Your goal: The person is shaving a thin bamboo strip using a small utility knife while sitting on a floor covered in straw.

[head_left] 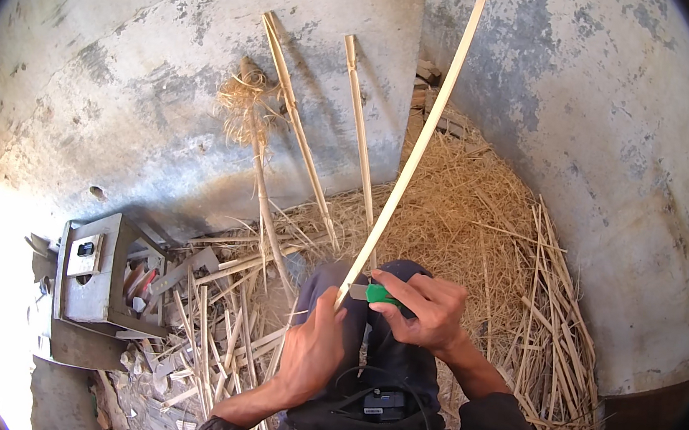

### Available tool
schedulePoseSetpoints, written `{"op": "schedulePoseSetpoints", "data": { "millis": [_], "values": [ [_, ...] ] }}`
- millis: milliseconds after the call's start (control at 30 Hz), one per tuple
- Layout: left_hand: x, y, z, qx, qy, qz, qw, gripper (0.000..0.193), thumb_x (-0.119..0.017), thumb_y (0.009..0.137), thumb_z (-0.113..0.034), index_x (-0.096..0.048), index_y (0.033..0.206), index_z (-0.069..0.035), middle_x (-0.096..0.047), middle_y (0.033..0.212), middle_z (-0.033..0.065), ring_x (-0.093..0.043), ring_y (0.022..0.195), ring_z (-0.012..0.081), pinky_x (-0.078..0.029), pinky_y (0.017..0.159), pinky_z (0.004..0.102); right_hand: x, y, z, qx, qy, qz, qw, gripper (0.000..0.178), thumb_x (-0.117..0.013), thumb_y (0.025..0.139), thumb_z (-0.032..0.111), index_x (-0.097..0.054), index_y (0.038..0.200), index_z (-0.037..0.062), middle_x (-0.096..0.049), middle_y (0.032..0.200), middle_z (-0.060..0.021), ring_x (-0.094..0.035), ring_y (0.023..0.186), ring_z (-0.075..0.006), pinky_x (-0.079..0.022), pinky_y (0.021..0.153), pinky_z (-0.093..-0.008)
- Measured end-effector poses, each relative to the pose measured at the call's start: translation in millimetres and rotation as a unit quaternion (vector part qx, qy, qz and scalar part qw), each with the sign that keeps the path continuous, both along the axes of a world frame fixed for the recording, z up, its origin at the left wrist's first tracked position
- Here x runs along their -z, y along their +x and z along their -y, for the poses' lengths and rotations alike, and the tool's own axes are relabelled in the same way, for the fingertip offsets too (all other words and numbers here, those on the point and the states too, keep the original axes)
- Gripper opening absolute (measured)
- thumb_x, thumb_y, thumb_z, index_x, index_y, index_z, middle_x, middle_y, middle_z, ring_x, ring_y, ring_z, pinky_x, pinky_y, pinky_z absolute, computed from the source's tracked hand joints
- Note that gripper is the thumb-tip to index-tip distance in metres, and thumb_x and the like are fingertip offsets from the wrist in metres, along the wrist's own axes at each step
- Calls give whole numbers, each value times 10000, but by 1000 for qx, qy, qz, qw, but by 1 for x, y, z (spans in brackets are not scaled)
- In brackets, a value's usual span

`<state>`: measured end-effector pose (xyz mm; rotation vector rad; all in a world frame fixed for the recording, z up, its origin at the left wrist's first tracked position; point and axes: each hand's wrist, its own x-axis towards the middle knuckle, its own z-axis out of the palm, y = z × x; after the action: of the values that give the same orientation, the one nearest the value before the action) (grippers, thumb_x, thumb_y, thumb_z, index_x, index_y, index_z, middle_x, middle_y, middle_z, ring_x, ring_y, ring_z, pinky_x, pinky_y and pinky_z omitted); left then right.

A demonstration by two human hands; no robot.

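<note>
A long pale strip, bamboo by its look [418, 149], slants up and away to the right from my lap. Near its lower end my left hand [316, 342] is closed round it. My right hand [423, 307] grips a knife by its green handle [381, 295]. The short flat blade [358, 292] points left and meets the strip's edge just above my left hand. Part of the handle is hidden by my right fingers. Both hands are over my knees, in dark trousers [400, 364].
Split strips [310, 140] and a stick with a frayed, fibrous top [255, 143] lean on the worn wall [168, 54]. Shavings [462, 211] heap up ahead, with strips [561, 355] piled at right. At left stands a wooden stool-like frame [93, 285] among scraps. A cable and small black device [382, 402] rest on my lap.
</note>
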<state>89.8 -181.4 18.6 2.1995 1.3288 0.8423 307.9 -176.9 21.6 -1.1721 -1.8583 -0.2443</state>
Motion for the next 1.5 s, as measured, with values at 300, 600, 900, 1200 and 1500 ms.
{"op": "schedulePoseSetpoints", "data": {
  "millis": [300,600,900,1200,1500],
  "values": [
    [0,-6,0,-2,16,-18,1000,392,-614,1029,-19,-472,1390,33,-683,776,294,-696,678,495,-519,543,545,7,-6,-2,8,8,-11,1000,378,-848,865,356,-834,1181,151,-511,608,28,-479,478,-155,-385,458,-329],
    [25,-15,18,41,-2,-38,998,360,-615,1031,-44,-476,1360,-1,-660,740,260,-654,568,450,-487,489,528,31,39,-40,194,45,-220,955,291,-762,983,298,-823,1178,92,-616,658,11,-511,513,-117,-389,476,-326],
    [36,-23,3,33,-44,55,997,328,-622,1055,-135,-512,1344,-26,-647,712,248,-690,631,416,-494,563,510,43,70,-44,-20,-153,-444,883,305,-553,1102,276,-709,1179,25,-548,724,49,-346,535,-40,-292,466,-280],
    [-4,-13,-16,26,-132,165,977,268,-656,1054,-121,-591,1271,21,-639,766,115,-595,681,214,-445,621,374,38,8,-10,-131,-133,-181,965,290,-789,954,267,-741,1128,40,-700,847,-64,-639,649,-191,-501,585,-342],
    [5,-7,-11,91,-186,253,945,263,-609,1074,-81,-608,1311,31,-718,974,26,-578,837,47,-445,712,225,26,5,-11,-117,-78,-113,984,367,-868,858,340,-787,1132,110,-622,739,-37,-613,622,-232,-477,568,-368]
  ]
}}
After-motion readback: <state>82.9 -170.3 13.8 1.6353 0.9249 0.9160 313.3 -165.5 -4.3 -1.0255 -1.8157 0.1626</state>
